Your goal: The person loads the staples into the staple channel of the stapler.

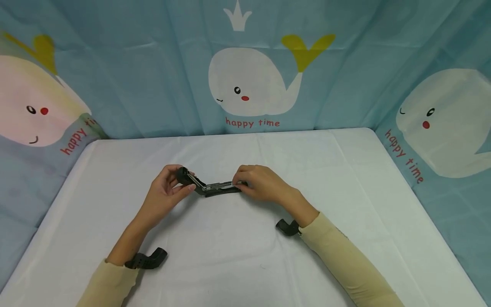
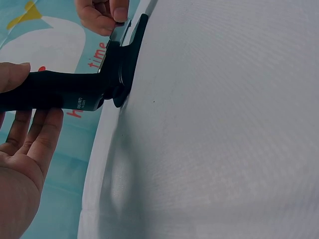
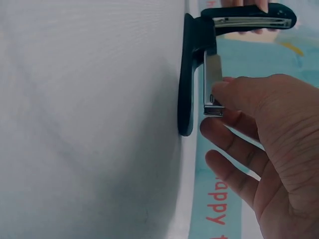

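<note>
A black stapler (image 1: 224, 192) is opened wide, its base resting on the white table. My left hand (image 1: 163, 192) grips the raised top handle (image 2: 55, 90), thumb on one side and fingers on the other. In the right wrist view, the handle's underside faces out and shows a metal strip (image 3: 251, 22). My right hand (image 1: 264, 183) pinches the free end of the silver staple magazine (image 3: 213, 74) between thumb and index finger, while its other fingers are spread. The magazine stands slightly apart from the black base (image 3: 185, 94).
White cloth covers the table (image 1: 238, 256). Behind and beside it hangs a blue curtain (image 1: 153, 85) printed with whales. Black curved devices sit at the left wrist (image 1: 147, 259) and the right wrist (image 1: 287, 227), near the beige sleeves.
</note>
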A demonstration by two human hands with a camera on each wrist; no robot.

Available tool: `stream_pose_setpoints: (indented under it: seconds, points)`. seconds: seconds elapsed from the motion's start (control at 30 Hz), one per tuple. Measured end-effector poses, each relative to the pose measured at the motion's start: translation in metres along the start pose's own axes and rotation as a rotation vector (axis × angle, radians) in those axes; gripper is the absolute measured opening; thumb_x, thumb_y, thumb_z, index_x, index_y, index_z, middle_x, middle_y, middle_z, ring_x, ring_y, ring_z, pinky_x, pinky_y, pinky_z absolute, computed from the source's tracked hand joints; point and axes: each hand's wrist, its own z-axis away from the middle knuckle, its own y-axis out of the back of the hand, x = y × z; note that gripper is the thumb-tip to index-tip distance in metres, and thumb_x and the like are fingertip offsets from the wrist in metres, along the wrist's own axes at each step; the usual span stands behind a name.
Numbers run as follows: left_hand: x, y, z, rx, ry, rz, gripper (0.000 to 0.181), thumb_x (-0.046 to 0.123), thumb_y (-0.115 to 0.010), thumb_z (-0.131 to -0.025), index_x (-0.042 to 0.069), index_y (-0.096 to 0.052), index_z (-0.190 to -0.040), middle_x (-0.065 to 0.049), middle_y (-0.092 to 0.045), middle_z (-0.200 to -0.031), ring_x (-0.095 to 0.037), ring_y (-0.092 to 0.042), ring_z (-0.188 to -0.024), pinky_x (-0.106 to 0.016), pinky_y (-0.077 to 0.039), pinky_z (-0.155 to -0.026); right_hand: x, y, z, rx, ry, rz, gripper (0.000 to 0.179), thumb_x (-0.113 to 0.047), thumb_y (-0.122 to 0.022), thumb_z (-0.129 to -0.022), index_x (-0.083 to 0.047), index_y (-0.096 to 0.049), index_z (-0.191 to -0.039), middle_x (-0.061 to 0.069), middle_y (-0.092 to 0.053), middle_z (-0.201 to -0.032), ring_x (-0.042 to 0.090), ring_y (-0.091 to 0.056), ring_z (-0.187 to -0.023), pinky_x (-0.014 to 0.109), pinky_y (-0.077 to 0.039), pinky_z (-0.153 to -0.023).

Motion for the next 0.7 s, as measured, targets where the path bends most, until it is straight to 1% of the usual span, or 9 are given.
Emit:
stream_pose_setpoints:
  seconds: [0.07,0.13,0.27,0.4,0.47,0.5,0.67,0.7]
  points:
    - [-0.0001,0.0005,-0.0003,-0.002,-0.003,0.000,0.049,0.001,-0.071,-0.092,0.004,-0.045,-0.134,-0.020,-0.058,-0.130,-0.007,-0.063,-0.120,-0.017,-0.057,-0.095,-0.0004,0.0006,-0.0001,0.000,-0.008,0.001,0.010,-0.019,-0.069,-0.096,-0.023,-0.075,-0.104,-0.012,-0.070,-0.107,0.004,-0.067,-0.096,0.024,-0.057,-0.087]
    - [-0.0006,0.0009,-0.0004,-0.003,-0.005,0.001,0.051,0.000,-0.071,-0.092,0.000,-0.043,-0.135,-0.022,-0.057,-0.131,-0.008,-0.063,-0.119,-0.017,-0.057,-0.095,-0.0003,0.0016,0.0001,-0.006,-0.020,0.000,0.011,-0.019,-0.069,-0.096,-0.023,-0.074,-0.105,-0.012,-0.070,-0.107,0.004,-0.067,-0.094,0.024,-0.056,-0.086]
    - [-0.0010,0.0011,0.0000,-0.002,-0.001,-0.001,0.053,0.000,-0.071,-0.092,-0.003,-0.041,-0.136,-0.020,-0.058,-0.131,-0.008,-0.063,-0.120,-0.017,-0.057,-0.095,0.0008,0.0051,0.0007,-0.008,-0.043,-0.012,0.015,-0.022,-0.070,-0.096,-0.021,-0.072,-0.110,-0.011,-0.070,-0.108,0.007,-0.068,-0.094,0.024,-0.057,-0.084]
    - [-0.0004,0.0007,0.0005,-0.002,0.000,0.001,0.053,0.001,-0.071,-0.093,-0.003,-0.041,-0.136,-0.019,-0.058,-0.131,-0.008,-0.063,-0.120,-0.016,-0.057,-0.096,0.0029,0.0084,0.0016,-0.012,-0.061,-0.023,0.021,-0.025,-0.070,-0.095,-0.019,-0.070,-0.116,-0.008,-0.071,-0.111,0.009,-0.069,-0.098,0.026,-0.058,-0.085]
    - [-0.0002,0.0008,0.0007,-0.004,-0.002,0.001,0.054,0.001,-0.070,-0.093,-0.005,-0.040,-0.137,-0.019,-0.058,-0.131,-0.007,-0.063,-0.120,-0.016,-0.057,-0.096,0.0044,0.0091,0.0021,-0.021,-0.069,-0.026,0.023,-0.026,-0.071,-0.095,-0.018,-0.071,-0.117,-0.006,-0.071,-0.111,0.010,-0.069,-0.098,0.027,-0.058,-0.085]
    - [-0.0002,0.0008,0.0008,-0.003,-0.001,0.000,0.054,0.001,-0.070,-0.093,-0.005,-0.040,-0.137,-0.017,-0.059,-0.130,-0.007,-0.063,-0.120,-0.016,-0.057,-0.096,0.0051,0.0093,0.0024,-0.026,-0.074,-0.029,0.024,-0.027,-0.071,-0.095,-0.017,-0.071,-0.117,-0.006,-0.071,-0.111,0.010,-0.069,-0.098,0.028,-0.057,-0.085]
    - [-0.0017,0.0009,0.0012,-0.003,-0.007,-0.004,0.050,0.001,-0.070,-0.093,0.005,-0.044,-0.135,-0.018,-0.058,-0.130,-0.007,-0.063,-0.121,-0.016,-0.057,-0.096,0.0080,0.0091,0.0043,-0.060,-0.116,-0.036,0.028,-0.031,-0.073,-0.093,-0.018,-0.071,-0.118,-0.006,-0.069,-0.111,0.012,-0.065,-0.096,0.029,-0.056,-0.086]
    - [-0.0019,0.0007,0.0012,-0.003,-0.009,-0.005,0.049,0.001,-0.070,-0.093,0.007,-0.045,-0.135,-0.020,-0.058,-0.131,-0.007,-0.063,-0.121,-0.016,-0.057,-0.096,0.0084,0.0091,0.0045,-0.065,-0.121,-0.040,0.028,-0.031,-0.073,-0.093,-0.018,-0.071,-0.118,-0.005,-0.069,-0.111,0.012,-0.065,-0.097,0.030,-0.055,-0.087]
